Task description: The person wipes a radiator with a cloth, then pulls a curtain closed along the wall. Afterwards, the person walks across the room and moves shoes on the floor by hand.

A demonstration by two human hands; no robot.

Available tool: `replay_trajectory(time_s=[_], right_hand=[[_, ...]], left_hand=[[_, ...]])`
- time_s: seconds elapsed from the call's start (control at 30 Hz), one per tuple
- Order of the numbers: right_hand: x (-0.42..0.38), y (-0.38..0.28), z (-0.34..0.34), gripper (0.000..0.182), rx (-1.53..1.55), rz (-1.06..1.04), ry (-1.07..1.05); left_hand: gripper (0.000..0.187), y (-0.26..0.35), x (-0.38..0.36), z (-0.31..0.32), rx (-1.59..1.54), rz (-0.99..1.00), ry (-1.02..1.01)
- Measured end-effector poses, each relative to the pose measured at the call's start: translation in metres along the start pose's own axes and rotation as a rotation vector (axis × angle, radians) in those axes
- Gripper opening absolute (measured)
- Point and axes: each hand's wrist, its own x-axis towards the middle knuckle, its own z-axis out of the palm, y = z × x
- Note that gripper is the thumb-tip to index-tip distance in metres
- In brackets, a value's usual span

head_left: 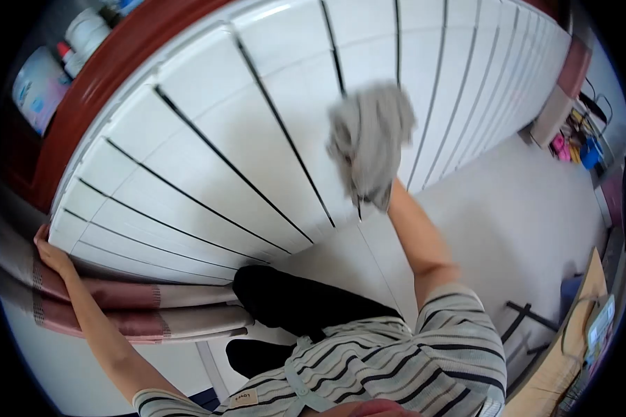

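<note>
A crumpled grey cloth [372,139], slightly blurred, lies against the front of a white radiator [278,90] with dark gaps between its panels. My right hand [394,186] is on the cloth, which covers nearly all of its fingers; only the wrist side shows. Far to the left, my left hand [51,254] grips the end edge of the radiator, its fingers bent around the corner. Just below that hand hangs a pink and grey curtain [118,295].
A red-brown wooden ledge [111,66] runs above the radiator, with a white container [87,33] and a printed pack [40,87] on it. Another curtain [563,90] hangs at the far end. A wooden desk [563,354] stands at right on the pale tiled floor [494,215].
</note>
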Motion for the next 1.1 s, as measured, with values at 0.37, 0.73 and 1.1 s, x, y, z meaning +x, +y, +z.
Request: replay_trajectory(time_s=[0.37, 0.73, 1.1], right_hand=[[0.047, 0.017, -0.004, 0.045, -0.369, -0.531, 0.691], [0.089, -0.027, -0.062, 0.041, 0.111, -0.166, 0.547], [-0.049, 0.161, -0.024, 0.049, 0.161, 0.304, 0.425]], left_hand=[[0.054, -0.003, -0.003, -0.001, 0.004, 0.032, 0.042], [0.049, 0.123, -0.062, 0.051, 0.355, 0.432, 0.110], [0.052, 0.128, -0.078, 0.066, 0.391, 0.492, 0.109]])
